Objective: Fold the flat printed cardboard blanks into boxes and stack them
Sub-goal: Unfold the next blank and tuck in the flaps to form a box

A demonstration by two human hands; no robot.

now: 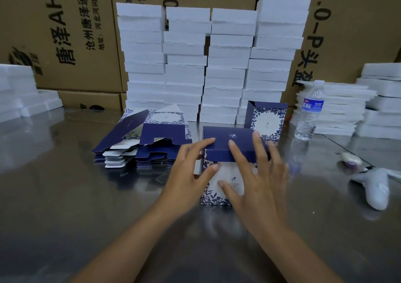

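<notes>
The box (225, 163) stands on the steel table (65, 196), directly in front of the white foam stacks (212, 65). It appears light, thin-walled and easily creased: handle by corners and fold lines, not panel centres. Navy lid flap, white face with blue floral border. Left hand (191, 169) spread, fingertips steadying the left lid corner. Right hand (258, 174) flat and splayed, pressing flap and face. Flat blanks (141, 150) lie left of the box; a finished box (265, 119) stands behind it
</notes>
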